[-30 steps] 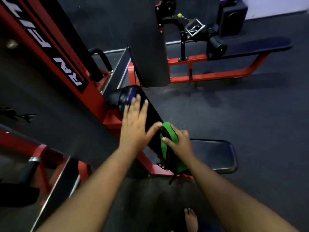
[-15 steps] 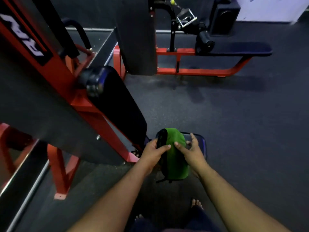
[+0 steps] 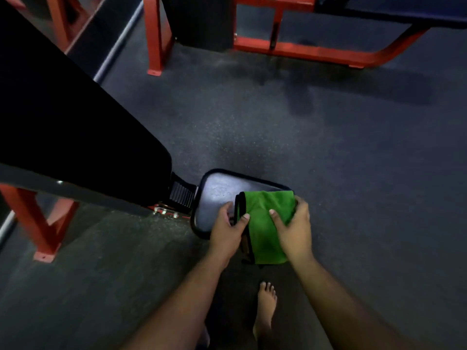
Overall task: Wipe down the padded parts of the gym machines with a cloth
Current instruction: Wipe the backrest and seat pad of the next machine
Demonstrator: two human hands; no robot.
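Cloth: the green cloth (image 3: 267, 223) was a little below the middle of the frame, folded, with a black edge along its left side. It lay over the near right part of the seat pad and hung down past the pad's near edge.
Seat pad: the small black seat pad (image 3: 217, 190) sat low over the floor, just left of the cloth, shiny on top.
Left hand: the left hand (image 3: 226, 229) was at the cloth's left edge. Its thumb lay on the green part and its fingers curled round the black edge, pinching the cloth.
Right hand: the right hand (image 3: 294, 227) was on the cloth's right side. Its thumb pressed on top and its fingers wrapped round the right edge, so it gripped the cloth.
Back pad: a long black back pad (image 3: 75, 137) slanted across the left of the frame, down toward the seat pad.
Frame: red metal legs (image 3: 41, 229) stood at the lower left, and more red bars (image 3: 303, 50) ran along the top.
Floor: the dark gray floor (image 3: 353, 173) filled the right side.
Foot: a bare foot (image 3: 265, 305) stood on the floor near the bottom, below the cloth.
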